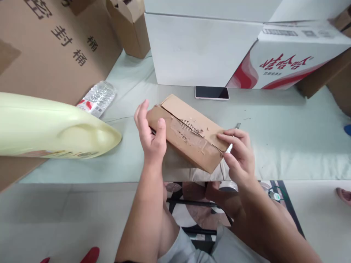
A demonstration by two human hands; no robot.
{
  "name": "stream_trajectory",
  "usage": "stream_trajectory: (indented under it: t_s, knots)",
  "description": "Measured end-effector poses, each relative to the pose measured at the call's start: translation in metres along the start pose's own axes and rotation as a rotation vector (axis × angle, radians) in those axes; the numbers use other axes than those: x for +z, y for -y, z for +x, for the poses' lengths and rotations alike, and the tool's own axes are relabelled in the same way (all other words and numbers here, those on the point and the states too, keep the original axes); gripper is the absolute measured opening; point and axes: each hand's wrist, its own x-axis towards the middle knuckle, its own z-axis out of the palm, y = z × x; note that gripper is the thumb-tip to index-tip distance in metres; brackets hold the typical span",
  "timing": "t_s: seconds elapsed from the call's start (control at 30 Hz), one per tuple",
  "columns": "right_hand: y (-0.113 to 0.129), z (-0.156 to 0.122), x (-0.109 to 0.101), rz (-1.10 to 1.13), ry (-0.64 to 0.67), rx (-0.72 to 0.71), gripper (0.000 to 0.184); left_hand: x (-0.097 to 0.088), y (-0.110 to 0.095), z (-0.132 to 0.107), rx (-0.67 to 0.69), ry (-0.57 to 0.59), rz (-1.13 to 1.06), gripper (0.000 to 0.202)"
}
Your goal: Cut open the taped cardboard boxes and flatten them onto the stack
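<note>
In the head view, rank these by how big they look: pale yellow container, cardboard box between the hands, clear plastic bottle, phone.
1. Pale yellow container, cut off by the frame edge and possibly nearer the camera
2. Cardboard box
3. Clear plastic bottle, partly hidden
4. Phone

In the upper left of the frame there is a large brown carton (59, 54) with black characters, and at the left edge one sees a pale yellow container (49, 124) near a clear plastic bottle (103, 93). At the upper right is a white carton (282, 67) with red lettering; in the upper middle lies a phone (212, 93), its dark screen upward.
</note>
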Motion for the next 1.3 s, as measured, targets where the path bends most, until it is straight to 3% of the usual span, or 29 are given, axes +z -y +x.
stream_trajectory:
  t_s: [0.17, 0.3, 0.43, 0.57, 0.63, 0.7, 0.77, 0.87, 0.97, 1.13, 1.3]
  knots:
    - [0.013, -0.008, -0.008, 0.024, 0.088, 0.003, 0.033, -0.005, -0.002, 0.003, 0.141, 0.237, 0.144, 0.044]
    - [0.01, -0.018, -0.016, 0.061, 0.055, 0.084, 0.04, -0.007, 0.001, 0.007, 0.095, 0.271, 0.17, 0.038]
    - [-0.011, -0.021, -0.023, 0.063, -0.028, 0.431, 0.039, -0.008, 0.006, 0.009, 0.041, 0.209, 0.118, 0.031]
    - [-0.014, -0.016, -0.029, 0.066, 0.313, 0.786, 0.058, -0.008, 0.007, 0.008, -0.076, 0.081, 0.124, 0.036]
    - [-0.006, -0.013, -0.033, 0.223, 0.41, 0.747, 0.067, -0.005, 0.005, 0.008, -0.091, 0.019, 0.151, 0.039]
    - [0.002, -0.011, -0.037, 0.333, 0.367, 0.583, 0.071, 0.0, 0.001, 0.008, -0.085, -0.036, 0.192, 0.041]
    - [0.004, -0.011, -0.04, 0.297, 0.286, 0.498, 0.067, 0.007, -0.005, 0.008, -0.082, -0.089, 0.223, 0.04]
    - [-0.008, -0.013, -0.036, 0.231, 0.22, 0.637, 0.069, 0.017, -0.014, 0.008, -0.078, -0.141, 0.22, 0.035]
    - [-0.026, -0.02, -0.019, 0.339, 0.302, 0.693, 0.078, 0.022, -0.017, 0.009, -0.093, -0.146, 0.22, 0.033]
    - [-0.039, -0.035, 0.005, 0.428, 0.377, 0.51, 0.099, 0.018, -0.019, 0.011, -0.131, -0.094, 0.21, 0.025]
    - [-0.033, -0.037, 0.01, 0.524, 0.395, 0.501, 0.093, 0.009, -0.031, 0.021, -0.302, 0.185, 0.052, 0.031]
